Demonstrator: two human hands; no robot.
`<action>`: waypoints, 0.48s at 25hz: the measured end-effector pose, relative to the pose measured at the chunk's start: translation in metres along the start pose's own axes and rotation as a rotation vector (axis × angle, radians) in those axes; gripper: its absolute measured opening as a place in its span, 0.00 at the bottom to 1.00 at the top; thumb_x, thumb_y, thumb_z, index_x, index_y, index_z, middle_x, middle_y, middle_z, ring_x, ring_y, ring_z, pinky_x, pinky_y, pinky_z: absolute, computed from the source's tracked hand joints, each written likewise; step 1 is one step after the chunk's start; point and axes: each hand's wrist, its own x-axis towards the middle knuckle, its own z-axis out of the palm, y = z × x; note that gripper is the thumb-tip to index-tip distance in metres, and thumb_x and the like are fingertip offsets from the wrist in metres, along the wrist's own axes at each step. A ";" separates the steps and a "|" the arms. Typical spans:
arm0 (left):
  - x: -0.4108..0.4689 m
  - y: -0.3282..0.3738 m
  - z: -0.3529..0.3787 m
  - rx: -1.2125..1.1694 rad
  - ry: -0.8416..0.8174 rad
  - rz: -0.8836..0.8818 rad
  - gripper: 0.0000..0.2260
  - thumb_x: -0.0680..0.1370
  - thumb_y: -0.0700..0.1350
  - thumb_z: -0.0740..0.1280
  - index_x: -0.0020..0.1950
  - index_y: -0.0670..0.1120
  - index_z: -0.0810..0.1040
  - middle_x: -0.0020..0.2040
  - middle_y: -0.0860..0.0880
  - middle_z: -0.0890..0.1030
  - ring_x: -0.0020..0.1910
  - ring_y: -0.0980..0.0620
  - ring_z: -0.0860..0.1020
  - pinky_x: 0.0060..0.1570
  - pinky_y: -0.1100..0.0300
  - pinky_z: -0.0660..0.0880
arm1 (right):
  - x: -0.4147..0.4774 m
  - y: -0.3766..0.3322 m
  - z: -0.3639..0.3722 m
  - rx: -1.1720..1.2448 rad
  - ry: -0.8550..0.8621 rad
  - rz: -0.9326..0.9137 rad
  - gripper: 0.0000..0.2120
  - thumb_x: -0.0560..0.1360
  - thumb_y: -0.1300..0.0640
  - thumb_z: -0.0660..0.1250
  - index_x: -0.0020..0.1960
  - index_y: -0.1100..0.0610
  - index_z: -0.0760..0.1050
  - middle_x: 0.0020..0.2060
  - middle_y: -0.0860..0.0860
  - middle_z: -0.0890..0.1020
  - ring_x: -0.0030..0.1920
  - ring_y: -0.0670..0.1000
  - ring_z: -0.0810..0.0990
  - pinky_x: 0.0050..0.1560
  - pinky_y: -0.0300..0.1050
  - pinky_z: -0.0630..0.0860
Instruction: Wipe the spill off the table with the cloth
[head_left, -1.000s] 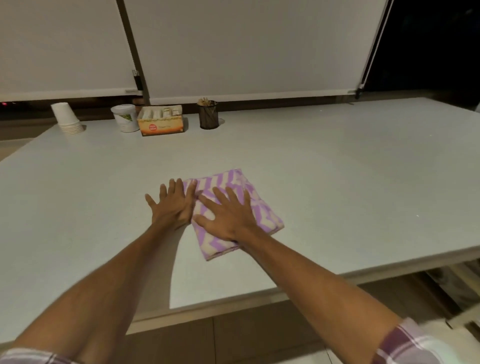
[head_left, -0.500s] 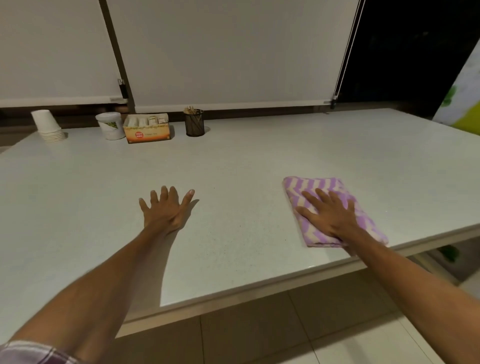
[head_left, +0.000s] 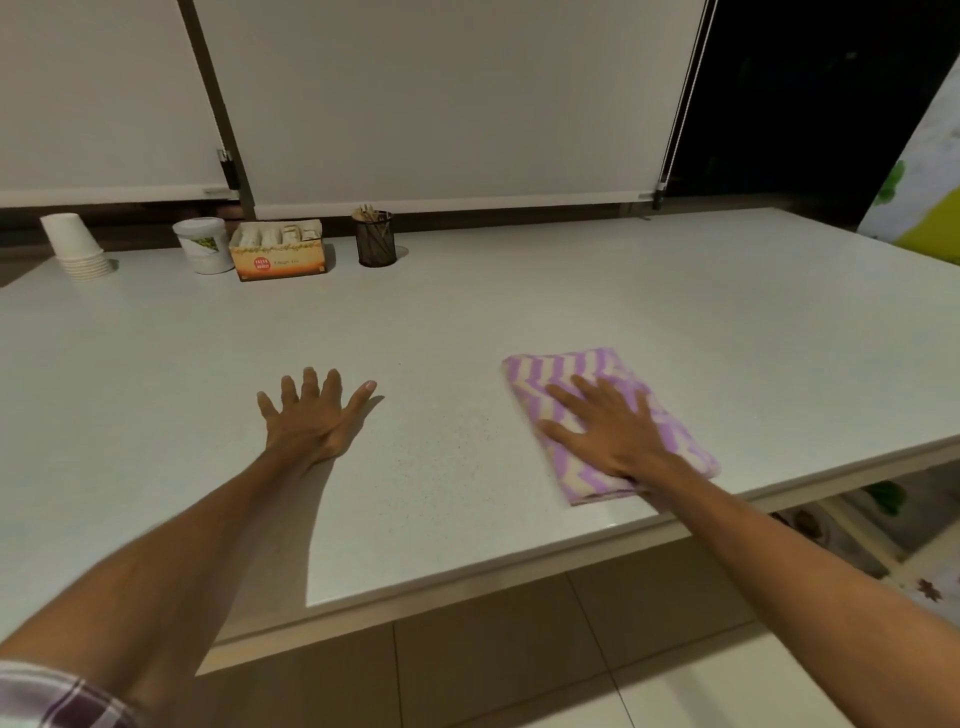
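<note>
A folded cloth (head_left: 566, 371) with purple and cream zigzag stripes lies flat on the white table (head_left: 519, 301), near its front right edge. My right hand (head_left: 608, 428) presses down on the cloth with the fingers spread flat, not curled around it. My left hand (head_left: 314, 415) rests palm down on the bare table well to the left of the cloth, fingers apart, holding nothing. I cannot make out any spill on the surface.
Along the back edge stand a stack of white paper cups (head_left: 75, 247), a white tub (head_left: 204, 244), an orange box (head_left: 279, 250) of sachets and a dark mesh holder (head_left: 375, 239) with sticks. The table's front edge (head_left: 467, 582) runs diagonally near the cloth, with tiled floor below.
My right hand slid the cloth from beside the left hand far to the right, then slightly back leftward. The left hand stayed flat in the same spot.
</note>
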 end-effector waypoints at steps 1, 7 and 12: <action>0.001 0.000 0.000 0.002 -0.006 -0.001 0.47 0.68 0.76 0.34 0.79 0.51 0.54 0.81 0.43 0.49 0.79 0.37 0.46 0.73 0.33 0.41 | 0.001 0.026 -0.004 -0.007 0.005 0.066 0.33 0.72 0.26 0.45 0.75 0.32 0.49 0.79 0.44 0.52 0.79 0.52 0.47 0.74 0.67 0.41; 0.006 -0.003 0.006 0.009 -0.008 -0.001 0.46 0.68 0.77 0.35 0.79 0.52 0.50 0.81 0.44 0.47 0.80 0.41 0.44 0.73 0.32 0.39 | 0.061 0.094 -0.012 -0.003 0.015 0.281 0.33 0.73 0.28 0.48 0.76 0.35 0.50 0.78 0.46 0.54 0.78 0.58 0.50 0.72 0.71 0.46; 0.009 -0.003 0.009 0.006 0.002 -0.016 0.47 0.67 0.78 0.34 0.80 0.53 0.48 0.81 0.45 0.46 0.80 0.43 0.43 0.73 0.33 0.38 | 0.134 0.033 -0.007 0.067 -0.001 0.241 0.33 0.74 0.29 0.49 0.76 0.38 0.51 0.78 0.48 0.53 0.78 0.60 0.48 0.71 0.72 0.44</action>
